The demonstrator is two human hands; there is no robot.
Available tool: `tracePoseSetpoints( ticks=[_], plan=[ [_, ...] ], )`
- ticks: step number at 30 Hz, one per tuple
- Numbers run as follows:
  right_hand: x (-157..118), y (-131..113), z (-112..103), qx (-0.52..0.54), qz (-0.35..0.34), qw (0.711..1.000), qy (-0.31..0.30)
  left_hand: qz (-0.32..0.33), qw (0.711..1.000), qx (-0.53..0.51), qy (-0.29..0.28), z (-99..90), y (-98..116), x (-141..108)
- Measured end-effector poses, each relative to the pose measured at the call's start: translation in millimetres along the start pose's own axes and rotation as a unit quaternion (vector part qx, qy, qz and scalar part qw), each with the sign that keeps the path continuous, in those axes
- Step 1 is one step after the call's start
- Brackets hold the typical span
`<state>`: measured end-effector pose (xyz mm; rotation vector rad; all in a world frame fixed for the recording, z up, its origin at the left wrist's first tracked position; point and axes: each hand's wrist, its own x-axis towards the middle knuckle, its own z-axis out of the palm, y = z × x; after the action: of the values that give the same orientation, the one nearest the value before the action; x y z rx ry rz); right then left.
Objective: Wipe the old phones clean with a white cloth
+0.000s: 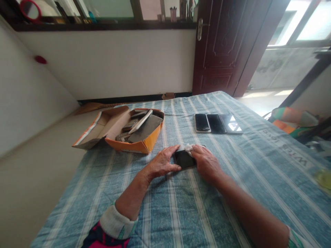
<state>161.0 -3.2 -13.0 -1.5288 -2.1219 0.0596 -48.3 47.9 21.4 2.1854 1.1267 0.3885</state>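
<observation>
A dark smartphone lies screen up on the striped bedspread in front of me. My left hand grips its left end, thumb on the near edge and fingers on the far edge. Bunched under the fingertips of my right hand is a white tissue, pressed on the phone's right part near the far edge. The right hand covers that end of the phone.
An open orange cardboard box holding several phones stands to the left, its lid folded back. Three phones lie side by side at the back right. The blue striped bedspread spreads beneath everything. Beyond it stands a dark red door.
</observation>
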Motion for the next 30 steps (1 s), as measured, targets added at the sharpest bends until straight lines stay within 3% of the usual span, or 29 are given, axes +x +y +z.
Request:
tracePoseSetpoints(
  ticks=[3, 5, 8, 10, 12, 16, 20, 22, 25, 28, 30],
  plan=[
    [-2.0, 9.9, 2.2, -0.018, 0.051, 0.998, 0.045, -0.003, 1.000, -0.007, 0.003, -0.6, 0.4, -0.6],
    [-4.2, 7.5, 4.3, -0.001, 0.038, 0.996, 0.078, -0.007, 1.000, -0.008, 0.003, -1.0, 0.8, -0.7],
    [-6.8, -9.5, 6.1, 0.053, -0.063, 0.993, 0.086, -0.006, 1.000, -0.002, 0.005, -0.9, 1.7, -0.3],
    [-6.7, -22.4, 5.5, 0.074, -0.134, 0.987, 0.040, -0.001, 1.000, 0.007, 0.004, -1.0, 2.0, 0.1],
    [-5.1, -29.3, 3.8, 0.077, -0.159, 0.984, 0.001, 0.002, 1.000, 0.013, 0.004, -1.3, 2.2, 0.3],
    [-1.7, -17.1, 1.1, 0.055, -0.095, 0.994, 0.002, 0.000, 1.000, -0.005, 0.011, -2.9, 3.3, 0.0],
    [-0.2, 10.4, -1.6, 0.122, -0.017, 0.989, 0.078, -0.007, 1.000, -0.016, 0.015, -5.1, 6.8, -0.6],
    [1.2, 20.0, -5.6, 0.227, 0.037, 0.962, 0.148, -0.011, 1.000, -0.017, 0.013, -6.2, 8.7, -0.7],
    [4.1, 23.9, -14.5, 0.396, 0.154, 0.880, 0.212, -0.017, 1.000, -0.020, 0.008, -7.4, 10.1, -0.7],
    [6.7, 18.2, -22.8, 0.536, 0.258, 0.778, 0.204, -0.023, 1.000, -0.016, 0.008, -7.7, 9.9, -0.7],
    [7.9, 12.9, -26.9, 0.607, 0.291, 0.716, 0.186, -0.023, 1.000, -0.009, 0.013, -7.4, 10.1, -0.7]
  ],
)
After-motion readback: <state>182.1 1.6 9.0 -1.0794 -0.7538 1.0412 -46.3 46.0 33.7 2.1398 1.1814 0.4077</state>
